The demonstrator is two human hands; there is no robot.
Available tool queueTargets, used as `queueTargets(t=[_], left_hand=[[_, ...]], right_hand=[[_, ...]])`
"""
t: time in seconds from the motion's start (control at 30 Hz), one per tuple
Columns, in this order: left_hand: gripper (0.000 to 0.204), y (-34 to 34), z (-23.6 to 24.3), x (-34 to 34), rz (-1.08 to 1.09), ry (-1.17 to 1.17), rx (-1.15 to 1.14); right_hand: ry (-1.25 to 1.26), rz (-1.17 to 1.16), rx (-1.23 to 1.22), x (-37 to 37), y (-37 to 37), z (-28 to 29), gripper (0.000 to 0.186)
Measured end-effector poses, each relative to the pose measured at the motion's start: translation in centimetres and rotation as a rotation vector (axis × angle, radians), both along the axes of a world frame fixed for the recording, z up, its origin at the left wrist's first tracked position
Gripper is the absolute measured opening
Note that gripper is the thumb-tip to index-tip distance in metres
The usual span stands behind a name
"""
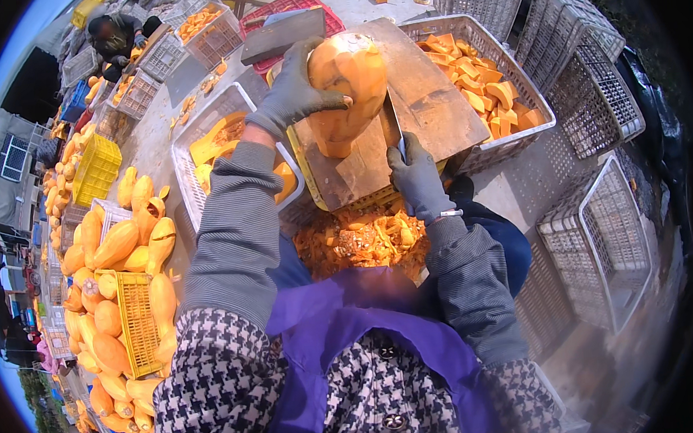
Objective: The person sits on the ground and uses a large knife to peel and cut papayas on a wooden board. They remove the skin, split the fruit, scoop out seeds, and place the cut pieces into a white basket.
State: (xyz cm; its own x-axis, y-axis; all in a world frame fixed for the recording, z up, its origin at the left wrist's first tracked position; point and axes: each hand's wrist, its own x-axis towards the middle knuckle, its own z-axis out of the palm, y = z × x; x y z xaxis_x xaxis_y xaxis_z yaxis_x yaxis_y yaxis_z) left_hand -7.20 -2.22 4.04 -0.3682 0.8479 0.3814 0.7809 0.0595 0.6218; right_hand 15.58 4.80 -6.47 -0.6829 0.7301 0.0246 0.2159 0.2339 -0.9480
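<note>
A partly peeled orange pumpkin (357, 85) stands on the wooden board (435, 104) in front of me. My left hand (298, 96), in a grey glove, is closed round its left side, thumb across the front. In my gloved right hand (418, 179) is a knife (395, 122), its blade pointing away along the pumpkin's right side; whether it touches the flesh I cannot tell. Below the board lies a heap of orange peel and pulp (364, 243) between my knees.
A crate of cut pumpkin chunks (477, 77) stands right of the board, a white crate with larger pieces (223, 152) left. Whole pumpkins (118, 246) pile up round a yellow crate (137, 324). Bare plastic crates (593, 233) line the right. Another person (116, 40) works far left.
</note>
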Motion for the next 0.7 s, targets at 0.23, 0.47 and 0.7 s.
queueTargets(t=[0.23, 0.47, 0.7], left_hand=[[0.113, -1.4, -3.6, -1.2, -0.002, -0.395, 0.264], [0.094, 0.1, -2.0, -1.6, -0.079, -0.268, 0.038], [0.099, 4.5, -6.8, 4.1, 0.028, 0.440, -0.639]], right_hand=[[-0.087, 0.041, 0.125, -0.9, -0.9, 2.0, 0.034], [0.066, 0.123, -0.411, -0.5, -3.7, 0.5, 0.026], [-0.016, -0.282, -0.284, 4.7, -2.5, -1.1, 0.024]])
